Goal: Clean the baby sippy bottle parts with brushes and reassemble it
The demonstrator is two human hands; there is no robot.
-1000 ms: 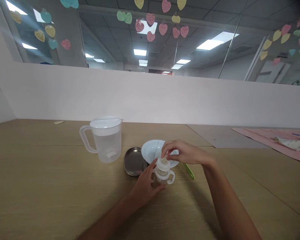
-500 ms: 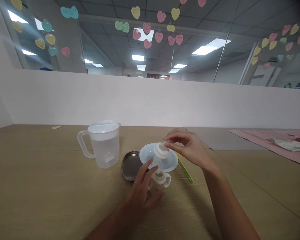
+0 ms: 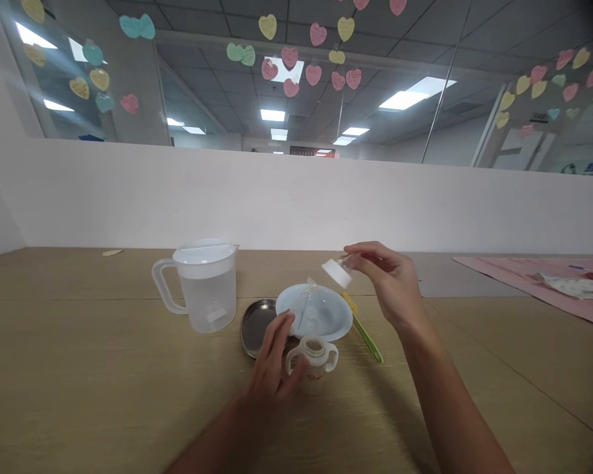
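Note:
Between the thumb and fingers of my right hand (image 3: 388,276), a white nipple collar (image 3: 337,272) is pinched, tilted and raised beyond the bowl's right side. My left hand (image 3: 274,362) has its fingers stretched and apart, its thumb overlapping the left handle of a baby bottle (image 3: 315,368); whether they touch I cannot tell. The bottle stands upright, uncapped, with two white handles. Just behind it sits a pale blue bowl (image 3: 343,329). A clear pointed piece (image 3: 309,306) shows at the bowl; its exact kind is unclear.
Left of the bowl lies a metal tray (image 3: 252,329), partly behind my left hand. A lidded clear pitcher (image 3: 208,296) with liquid stands further left. A green-handled brush (image 3: 368,339) lies right of the bowl. A pink cloth (image 3: 504,270) covers the far right, below a white wall (image 3: 296,197).
My right hand has moved right and up, carrying the white collar away from the bottle area. My left fingers have drawn back to the left, uncovering the bottle's mouth and left handle.

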